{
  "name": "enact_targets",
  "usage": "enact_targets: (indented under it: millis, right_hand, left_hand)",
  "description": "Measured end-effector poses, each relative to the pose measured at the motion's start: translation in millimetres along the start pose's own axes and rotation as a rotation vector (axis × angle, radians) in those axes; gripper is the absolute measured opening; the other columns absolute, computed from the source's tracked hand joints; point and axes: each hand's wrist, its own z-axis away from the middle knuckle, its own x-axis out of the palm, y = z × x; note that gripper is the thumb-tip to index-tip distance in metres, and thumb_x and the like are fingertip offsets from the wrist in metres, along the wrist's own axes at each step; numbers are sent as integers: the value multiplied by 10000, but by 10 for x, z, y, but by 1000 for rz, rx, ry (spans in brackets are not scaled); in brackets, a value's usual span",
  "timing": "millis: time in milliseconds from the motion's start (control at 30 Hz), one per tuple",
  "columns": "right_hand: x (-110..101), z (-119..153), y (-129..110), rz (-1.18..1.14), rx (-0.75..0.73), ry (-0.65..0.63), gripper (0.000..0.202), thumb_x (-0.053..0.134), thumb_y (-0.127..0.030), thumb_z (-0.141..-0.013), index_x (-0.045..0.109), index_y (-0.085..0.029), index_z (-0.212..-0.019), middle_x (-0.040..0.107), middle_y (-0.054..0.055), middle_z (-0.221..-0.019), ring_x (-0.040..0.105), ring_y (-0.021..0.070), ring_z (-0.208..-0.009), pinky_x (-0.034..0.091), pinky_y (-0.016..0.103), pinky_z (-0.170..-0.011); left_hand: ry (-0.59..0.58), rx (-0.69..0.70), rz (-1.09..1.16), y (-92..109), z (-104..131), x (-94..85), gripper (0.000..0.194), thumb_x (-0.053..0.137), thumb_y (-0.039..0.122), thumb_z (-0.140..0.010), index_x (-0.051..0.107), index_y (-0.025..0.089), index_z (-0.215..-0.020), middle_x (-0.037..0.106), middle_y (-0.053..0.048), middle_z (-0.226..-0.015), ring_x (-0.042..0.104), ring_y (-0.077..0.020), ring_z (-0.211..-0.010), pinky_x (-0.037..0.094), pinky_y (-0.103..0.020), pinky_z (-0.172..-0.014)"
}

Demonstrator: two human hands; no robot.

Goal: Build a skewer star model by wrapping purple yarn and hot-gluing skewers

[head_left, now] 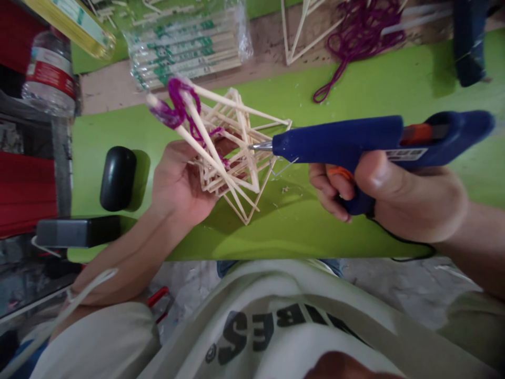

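My left hand (183, 184) is wrapped round the lower left side of a stick frame (236, 142) built of pale wooden sticks, its fingers partly hidden behind them. Purple cord (179, 102) winds round the raised stick ends at the frame's upper left. In my right hand (410, 195) is a blue glue gun (339, 139), held by its handle with fingers at the orange trigger. The gun's metal nozzle points left and reaches the sticks near the frame's middle; whether it touches them is unclear.
On the green table (374, 95) a black mouse (118, 179) and a dark box (79, 231) lie at the left. Behind are packaged sticks (189, 47), purple cord (366, 26), another stick piece (292, 47), and bottles (49, 73). The gun's black cable hangs near the front edge.
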Motion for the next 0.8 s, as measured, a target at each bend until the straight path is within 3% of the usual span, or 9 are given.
enact_targets:
  millis: [100, 300, 467, 667, 800]
  right_hand:
    - [-9, 14, -1, 55, 14, 6, 704, 818, -859, -1002, 707, -217, -736, 612, 35, -730, 579, 148, -577, 484, 328, -480]
    - [-65, 52, 56, 69, -61, -55, 607, 730, -764, -1120, 739, -238, -817, 645, 40, -753, 630, 172, -640, 520, 324, -508]
    - [-88, 81, 39, 48, -56, -67, 532, 742, -723, -1136, 817, -228, -956, 752, 69, -897, 657, 147, -604, 541, 311, -478]
    - [-63, 95, -61, 74, -10, -26, 562, 825, -779, -1046, 866, -221, -992, 830, 78, -1008, 653, 111, -550, 555, 323, -474]
    - [-66, 100, -73, 49, 1, -23, 551, 872, -773, -1009, 876, -223, -986, 829, 75, -986, 638, 120, -522, 533, 345, -446]
  left_hand:
    - [1, 9, 11, -2, -2, -2, 192, 893, 477, -855, 849, 326, -965, 938, 21, -1018, 884, -314, -1068, 745, -436, -770]
    - [6, 15, -8, -3, 4, -1, 220, 910, 494, -855, 893, 349, -1020, 952, 30, -1101, 879, -369, -1218, 773, -495, -852]
    - [-25, 8, 20, -24, -16, -54, 201, 908, 461, -885, 885, 303, -1006, 935, -6, -1043, 884, -327, -1120, 782, -470, -808]
    - [-93, 93, 54, -89, -95, -142, 266, 918, 501, -953, 837, 248, -934, 873, -15, -928, 795, -187, -732, 680, -332, -630]
    - [-116, 135, 47, -112, -119, -181, 143, 904, 374, -973, 826, 255, -983, 893, 0, -999, 796, -183, -798, 673, -332, -677]
